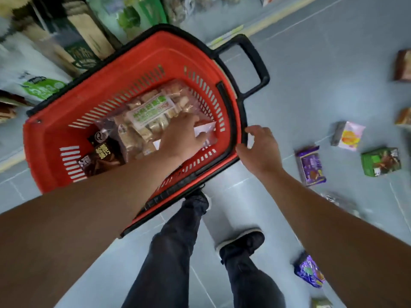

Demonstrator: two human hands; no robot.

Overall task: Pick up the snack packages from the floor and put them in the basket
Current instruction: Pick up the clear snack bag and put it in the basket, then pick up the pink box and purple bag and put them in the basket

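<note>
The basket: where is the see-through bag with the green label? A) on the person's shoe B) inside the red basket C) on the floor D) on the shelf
B: the clear bag lies inside the red basket, with the left hand on it.

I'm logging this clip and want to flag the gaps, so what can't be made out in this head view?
- Left hand: its fingertips lie on the clear bag in the basket; whether they grip it cannot be told.
- Packet beside the right forearm: blurred, and partly hidden by the arm.
- Brown packet: cut off by the right edge.
- Shelf goods at top left: blurred by motion, labels unreadable.
</note>
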